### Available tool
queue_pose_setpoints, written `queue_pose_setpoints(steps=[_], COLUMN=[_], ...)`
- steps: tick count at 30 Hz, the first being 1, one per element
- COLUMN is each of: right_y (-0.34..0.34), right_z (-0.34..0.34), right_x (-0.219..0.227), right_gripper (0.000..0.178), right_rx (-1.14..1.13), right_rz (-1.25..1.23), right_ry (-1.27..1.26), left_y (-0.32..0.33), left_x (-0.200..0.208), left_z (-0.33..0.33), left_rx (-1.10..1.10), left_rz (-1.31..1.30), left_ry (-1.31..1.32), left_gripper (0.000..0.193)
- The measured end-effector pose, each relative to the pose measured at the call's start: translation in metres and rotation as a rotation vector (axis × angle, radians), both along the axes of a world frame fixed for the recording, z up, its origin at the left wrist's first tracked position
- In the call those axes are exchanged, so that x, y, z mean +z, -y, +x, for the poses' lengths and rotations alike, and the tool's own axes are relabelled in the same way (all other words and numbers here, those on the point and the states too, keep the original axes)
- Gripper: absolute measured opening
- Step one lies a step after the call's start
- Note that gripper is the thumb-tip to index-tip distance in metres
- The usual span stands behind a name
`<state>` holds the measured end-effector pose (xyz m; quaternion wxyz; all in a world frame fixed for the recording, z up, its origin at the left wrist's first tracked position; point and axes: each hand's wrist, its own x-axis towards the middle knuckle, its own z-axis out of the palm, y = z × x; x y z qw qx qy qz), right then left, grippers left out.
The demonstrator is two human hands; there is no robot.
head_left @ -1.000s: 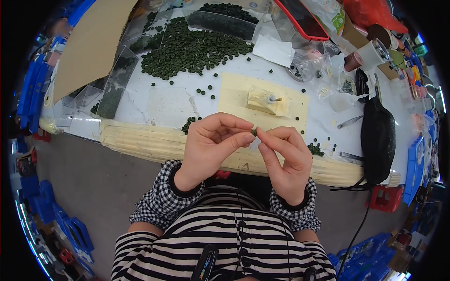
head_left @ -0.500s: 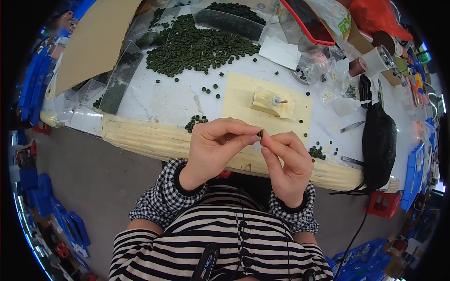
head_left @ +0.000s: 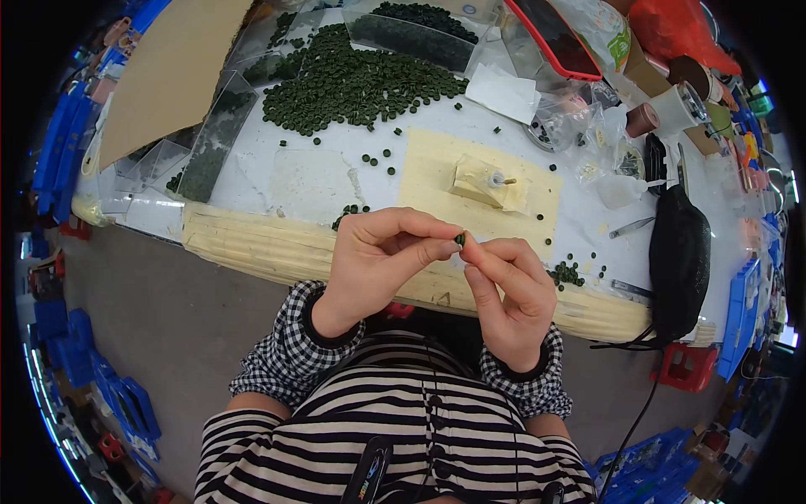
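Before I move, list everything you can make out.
Table: 1, white, centre
Held piece: 1, green, in left fingers
Other pieces: many, green, heaped or scattered on table
Boxes: several, clear, around other pieces
Sheet: 1, yellow, mid-table
Block: 1, yellowish, on sheet
Cardboard: 1, brown, upper left
Paper: 1, white, upper middle
Phone: 1, red-cased, upper right
Bags: several, red or clear, upper right
Bottle: 1, white, left of pouch
Pouch: 1, black, table's right
Crates: several, blue, both sides
Left fingers: several, bare, around held piece
Right fingers: several, bare, beside it
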<state>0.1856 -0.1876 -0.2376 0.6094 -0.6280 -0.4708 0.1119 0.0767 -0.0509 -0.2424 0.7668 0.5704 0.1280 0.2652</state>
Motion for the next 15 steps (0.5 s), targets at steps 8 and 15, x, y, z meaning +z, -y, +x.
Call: queue_pose_setpoints(steps=[8, 15], right_y=[-0.0011, -0.001], right_z=[0.0016, 0.0021], right_x=[-0.0029, -0.003], right_gripper=[0.036, 0.037], right_rx=[-0.023, -0.031], right_rz=[0.025, 0.023], right_ry=[0.091, 0.162], left_y=[-0.0001, 0.0003], left_x=[0.0027, 0.0019], left_z=[-0.0017, -0.001], left_rx=[-0.016, -0.018], left_rz=[-0.05, -0.039], left_ry=[-0.043, -0.048], left_gripper=[0.016, 0.016])
